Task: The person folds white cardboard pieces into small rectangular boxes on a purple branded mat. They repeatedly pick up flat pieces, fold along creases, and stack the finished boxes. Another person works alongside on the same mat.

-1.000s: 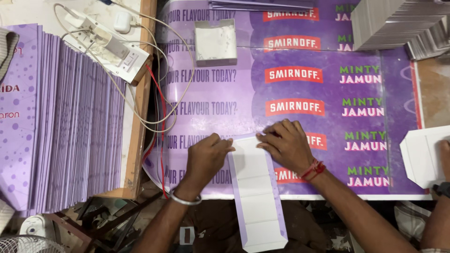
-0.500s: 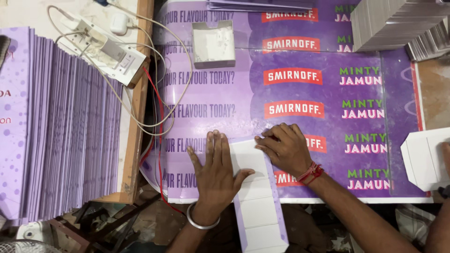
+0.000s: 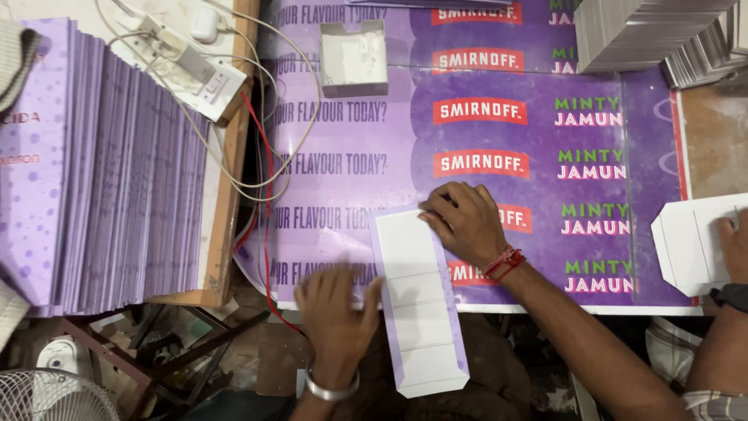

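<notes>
A long white card blank with purple edges (image 3: pixel 417 300) lies face down on the purple printed sheet (image 3: pixel 499 140), its lower end hanging past the table's front edge. My right hand (image 3: pixel 465 222) presses flat on the blank's top right corner. My left hand (image 3: pixel 336 312), blurred and with fingers spread, rests flat along the blank's left edge near the table's front. A red thread is on my right wrist and a metal bangle on my left.
A tall fanned stack of purple cards (image 3: pixel 93 164) fills the left. A power strip with cables (image 3: pixel 195 66) lies beside it. A small white open box (image 3: pixel 354 58) sits at the back. Grey card stacks (image 3: pixel 654 31) stand back right. Another person's hand (image 3: pixel 732 242) holds a white blank (image 3: pixel 689 242) at right.
My left hand has slid down along the blank's left edge toward the table's front. My right hand stays pressed on the blank's top.
</notes>
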